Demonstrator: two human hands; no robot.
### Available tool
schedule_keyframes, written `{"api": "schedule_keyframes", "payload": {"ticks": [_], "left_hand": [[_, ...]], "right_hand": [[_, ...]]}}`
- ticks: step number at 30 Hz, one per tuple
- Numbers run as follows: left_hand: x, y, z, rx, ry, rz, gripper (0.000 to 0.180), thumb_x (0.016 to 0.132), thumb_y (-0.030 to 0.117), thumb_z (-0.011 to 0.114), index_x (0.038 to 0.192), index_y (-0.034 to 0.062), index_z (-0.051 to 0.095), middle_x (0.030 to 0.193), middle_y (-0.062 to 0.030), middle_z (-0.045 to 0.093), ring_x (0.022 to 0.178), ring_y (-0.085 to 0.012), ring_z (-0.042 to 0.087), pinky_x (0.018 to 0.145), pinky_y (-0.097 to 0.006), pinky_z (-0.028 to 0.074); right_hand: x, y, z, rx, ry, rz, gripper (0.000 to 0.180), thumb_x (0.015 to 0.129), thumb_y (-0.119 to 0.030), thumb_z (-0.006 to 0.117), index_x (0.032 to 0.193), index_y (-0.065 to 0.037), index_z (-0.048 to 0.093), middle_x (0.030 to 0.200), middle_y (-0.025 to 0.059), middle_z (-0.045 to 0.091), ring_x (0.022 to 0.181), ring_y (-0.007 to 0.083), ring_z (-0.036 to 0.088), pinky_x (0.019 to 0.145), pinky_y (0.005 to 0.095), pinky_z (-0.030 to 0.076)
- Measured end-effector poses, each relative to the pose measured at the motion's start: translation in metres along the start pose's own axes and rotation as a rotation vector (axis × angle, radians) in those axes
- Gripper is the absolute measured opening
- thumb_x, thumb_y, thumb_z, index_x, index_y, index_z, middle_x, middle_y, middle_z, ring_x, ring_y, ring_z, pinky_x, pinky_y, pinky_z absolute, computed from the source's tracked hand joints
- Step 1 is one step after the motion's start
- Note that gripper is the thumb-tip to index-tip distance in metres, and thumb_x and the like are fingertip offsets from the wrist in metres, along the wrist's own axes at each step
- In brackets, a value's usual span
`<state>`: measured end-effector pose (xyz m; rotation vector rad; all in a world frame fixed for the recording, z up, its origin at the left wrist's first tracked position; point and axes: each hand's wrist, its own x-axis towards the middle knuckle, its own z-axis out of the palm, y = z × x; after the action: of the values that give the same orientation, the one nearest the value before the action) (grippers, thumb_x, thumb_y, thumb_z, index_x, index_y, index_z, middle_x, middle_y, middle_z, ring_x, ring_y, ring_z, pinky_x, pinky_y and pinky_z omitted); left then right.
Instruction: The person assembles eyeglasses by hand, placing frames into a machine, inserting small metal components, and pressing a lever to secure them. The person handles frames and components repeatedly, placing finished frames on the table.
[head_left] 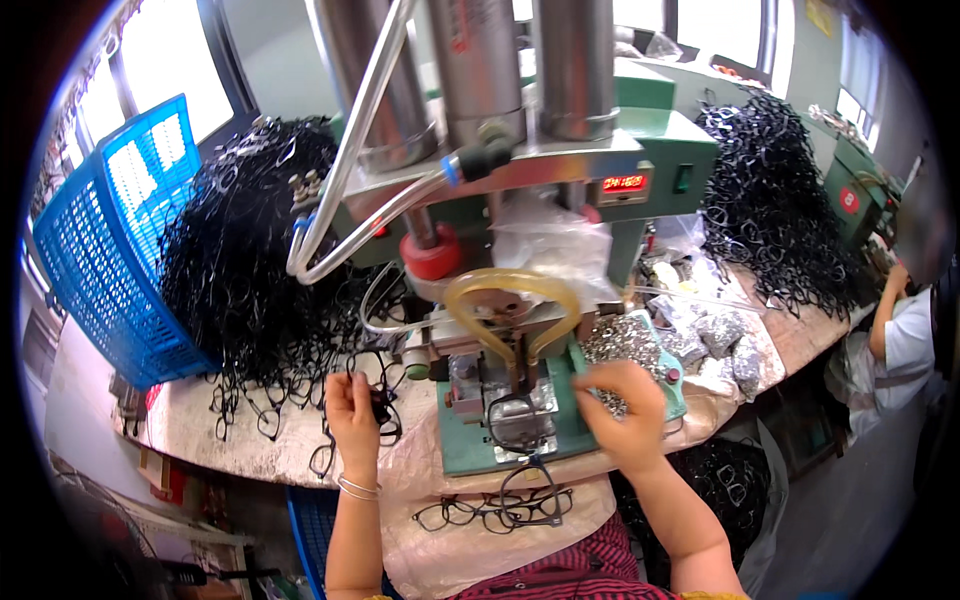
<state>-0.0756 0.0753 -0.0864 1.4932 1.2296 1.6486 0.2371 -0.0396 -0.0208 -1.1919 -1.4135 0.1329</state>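
My left hand [352, 418], a bracelet on its wrist, is closed at the left of the press, with a black eyeglass frame [385, 405] at its fingers. To the right of the press, my right hand [628, 408] has its fingers bent together beside a green tray of small metal parts [622, 345]. Whatever they pinch is too small to make out. Between the hands, a black eyeglass frame [513, 425] sits on the metal fixture of the green press base [468, 455], under a looped yellowish tube [512, 283]. Another frame [533, 497] hangs at the base's front edge.
More eyeglass frames [455, 514] lie on the covered lap. Large heaps of black frames stand left [250, 230] and right [770, 200], the left one by a blue crate [110, 260]. Bags of metal parts [725, 335] lie at right. A person [895, 350] sits far right.
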Motion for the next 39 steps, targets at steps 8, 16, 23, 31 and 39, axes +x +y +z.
{"api": "schedule_keyframes", "payload": {"ticks": [8, 16, 23, 31, 39], "left_hand": [[-0.041, -0.003, 0.009, -0.135, -0.124, -0.211, 0.016, 0.101, 0.015, 0.057, 0.101, 0.0006, 0.063, 0.089, -0.0029, 0.066, 0.071, -0.0070, 0.060, 0.059, -0.021, 0.050], [-0.011, 0.139, 0.054, -0.192, -0.229, 0.573, 0.017, 0.100, 0.016, 0.056, 0.099, -0.0012, 0.056, 0.102, -0.0175, 0.064, 0.089, -0.0217, 0.060, 0.086, -0.034, 0.047], [-0.031, 0.125, 0.060, -0.022, -0.449, 0.761, 0.007, 0.086, 0.008, 0.067, 0.091, 0.0099, 0.071, 0.093, -0.0106, 0.076, 0.076, -0.0218, 0.068, 0.076, -0.034, 0.047], [-0.044, 0.099, 0.071, 0.013, -0.694, 0.973, 0.022, 0.078, 0.016, 0.075, 0.100, 0.0115, 0.075, 0.106, -0.0063, 0.073, 0.078, -0.0229, 0.056, 0.086, -0.044, 0.051], [-0.061, 0.102, 0.068, 0.029, -0.622, 0.865, 0.023, 0.080, 0.014, 0.075, 0.102, 0.0085, 0.074, 0.114, -0.0074, 0.071, 0.083, -0.0216, 0.061, 0.100, -0.050, 0.049]], "right_hand": [[-0.011, 0.005, 0.048, 0.455, 0.092, 0.385, 0.041, 0.082, 0.001, 0.070, 0.118, 0.003, 0.051, 0.092, 0.0063, 0.065, 0.089, 0.0118, 0.063, 0.081, 0.0241, 0.048], [-0.002, -0.020, 0.050, 0.683, 0.054, 0.512, 0.048, 0.083, 0.000, 0.070, 0.125, 0.003, 0.047, 0.100, 0.0081, 0.066, 0.103, 0.0122, 0.060, 0.096, 0.0286, 0.043], [-0.007, -0.021, 0.013, 0.295, -0.152, 0.284, 0.044, 0.081, -0.004, 0.070, 0.124, -0.003, 0.058, 0.117, 0.0145, 0.065, 0.112, 0.0257, 0.061, 0.099, 0.0354, 0.044], [-0.037, 0.099, -0.026, -0.585, -0.058, 0.259, 0.026, 0.072, -0.016, 0.081, 0.095, -0.007, 0.073, 0.134, 0.0269, 0.054, 0.131, 0.0432, 0.046, 0.110, 0.0481, 0.035], [-0.034, 0.095, -0.022, -0.601, 0.021, 0.162, 0.009, 0.083, -0.006, 0.069, 0.090, -0.001, 0.069, 0.123, 0.0231, 0.061, 0.119, 0.0401, 0.054, 0.102, 0.0453, 0.041]]}}
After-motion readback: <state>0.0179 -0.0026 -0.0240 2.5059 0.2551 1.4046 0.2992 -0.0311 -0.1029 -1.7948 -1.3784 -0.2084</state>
